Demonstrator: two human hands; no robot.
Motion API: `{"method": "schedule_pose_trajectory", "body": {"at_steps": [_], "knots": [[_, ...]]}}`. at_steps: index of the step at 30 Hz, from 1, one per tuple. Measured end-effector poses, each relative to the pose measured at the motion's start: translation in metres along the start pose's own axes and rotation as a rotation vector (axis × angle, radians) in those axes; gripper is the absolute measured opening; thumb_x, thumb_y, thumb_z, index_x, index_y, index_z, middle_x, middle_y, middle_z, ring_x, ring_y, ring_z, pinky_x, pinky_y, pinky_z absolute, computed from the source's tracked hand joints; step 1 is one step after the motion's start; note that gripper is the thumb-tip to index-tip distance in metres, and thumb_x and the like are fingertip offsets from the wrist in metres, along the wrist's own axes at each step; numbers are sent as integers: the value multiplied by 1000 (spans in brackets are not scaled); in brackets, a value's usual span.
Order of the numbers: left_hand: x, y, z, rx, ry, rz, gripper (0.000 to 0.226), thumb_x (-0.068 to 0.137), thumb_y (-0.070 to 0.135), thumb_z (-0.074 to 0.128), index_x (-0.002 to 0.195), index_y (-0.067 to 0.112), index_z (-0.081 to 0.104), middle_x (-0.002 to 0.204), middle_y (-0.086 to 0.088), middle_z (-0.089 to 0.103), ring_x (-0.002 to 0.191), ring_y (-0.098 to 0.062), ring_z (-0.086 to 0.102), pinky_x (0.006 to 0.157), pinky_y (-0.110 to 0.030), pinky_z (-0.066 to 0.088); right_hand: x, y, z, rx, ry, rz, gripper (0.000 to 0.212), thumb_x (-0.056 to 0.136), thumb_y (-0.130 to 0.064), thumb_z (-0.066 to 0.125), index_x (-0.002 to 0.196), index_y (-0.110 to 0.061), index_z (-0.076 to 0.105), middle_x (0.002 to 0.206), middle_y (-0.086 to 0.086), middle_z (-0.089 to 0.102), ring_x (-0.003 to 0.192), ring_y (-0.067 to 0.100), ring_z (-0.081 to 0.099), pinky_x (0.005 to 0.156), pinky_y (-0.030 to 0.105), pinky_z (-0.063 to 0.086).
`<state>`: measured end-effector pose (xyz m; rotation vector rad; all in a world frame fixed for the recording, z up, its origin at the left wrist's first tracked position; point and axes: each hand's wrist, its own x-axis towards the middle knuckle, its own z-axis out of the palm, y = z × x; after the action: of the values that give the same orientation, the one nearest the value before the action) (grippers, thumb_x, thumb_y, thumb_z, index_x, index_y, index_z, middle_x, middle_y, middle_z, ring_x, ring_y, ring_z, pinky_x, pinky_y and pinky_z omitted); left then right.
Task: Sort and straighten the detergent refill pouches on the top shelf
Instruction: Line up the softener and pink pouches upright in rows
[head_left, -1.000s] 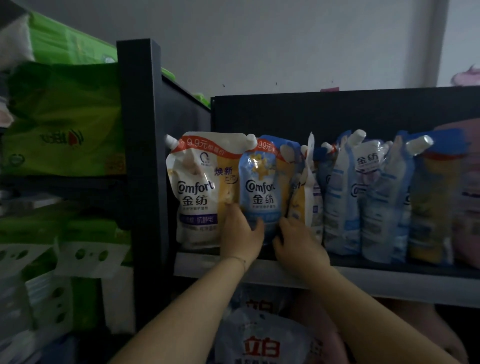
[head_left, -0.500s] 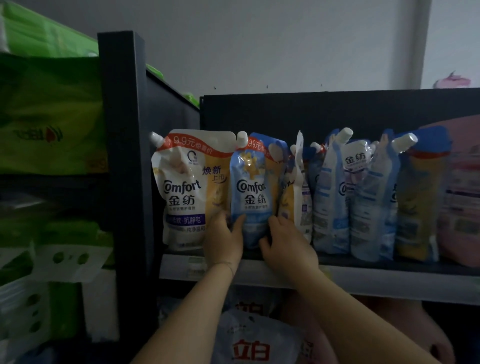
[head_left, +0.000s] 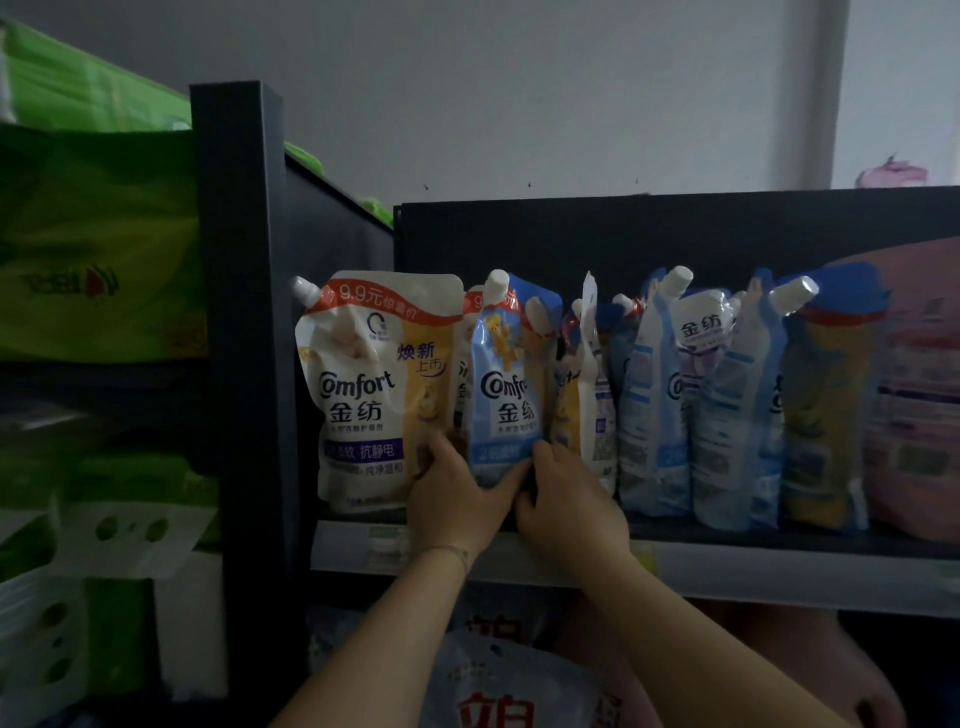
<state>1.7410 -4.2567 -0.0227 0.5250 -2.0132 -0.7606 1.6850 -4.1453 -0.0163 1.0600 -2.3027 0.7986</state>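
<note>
A row of Comfort refill pouches stands on the dark top shelf (head_left: 779, 540). At the far left a white-and-yellow pouch (head_left: 374, 395) faces front. Beside it stands a light blue pouch (head_left: 506, 384), turned slightly. My left hand (head_left: 457, 499) and my right hand (head_left: 566, 504) grip the bottom of that blue pouch from either side, the thumbs on its front. A thin yellow pouch (head_left: 584, 405) stands edge-on just right of it. Several blue pouches (head_left: 654, 415) and a yellow-and-blue one (head_left: 826, 410) lean further right.
A dark upright post (head_left: 239, 338) bounds the shelf on the left, with green packs (head_left: 98, 249) stacked beyond it. Pink packs (head_left: 919, 395) fill the shelf's right end. Below the shelf lie white pouches with red print (head_left: 498, 696).
Both hands have closed in on the base of the blue pouch, which now stands more upright and further forward. The view has shifted a little.
</note>
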Motion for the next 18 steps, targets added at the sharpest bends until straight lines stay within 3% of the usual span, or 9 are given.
{"method": "schedule_pose_trajectory", "body": {"at_steps": [3,7,14,18], "knots": [[9,0,0,25,-114,-85,83,63,77,64,123,22,46,109,7,66,95,-17,66,66,-25,44,1,0,-1,10,-3,8,19,92,-33,46,106,-20,43,110,-1,49,98,16,49,76,33,47],[13,-2,-3,6,-187,-74,77,61,82,60,124,38,55,116,12,67,100,-12,64,79,-27,49,0,1,0,5,18,18,17,91,-33,47,102,-21,43,106,-2,51,94,14,49,74,32,48],[15,12,2,-109,4,-139,48,75,56,72,108,23,65,97,6,69,88,-20,66,66,-24,44,1,1,-1,20,40,49,22,92,-40,48,104,-22,43,107,-3,51,96,15,51,74,34,49],[16,17,1,-287,141,-75,42,73,32,82,105,10,67,97,-4,72,88,-22,68,71,-29,52,0,0,-3,47,53,51,24,94,-40,44,109,-22,42,111,-3,51,100,15,51,74,32,47]]}}
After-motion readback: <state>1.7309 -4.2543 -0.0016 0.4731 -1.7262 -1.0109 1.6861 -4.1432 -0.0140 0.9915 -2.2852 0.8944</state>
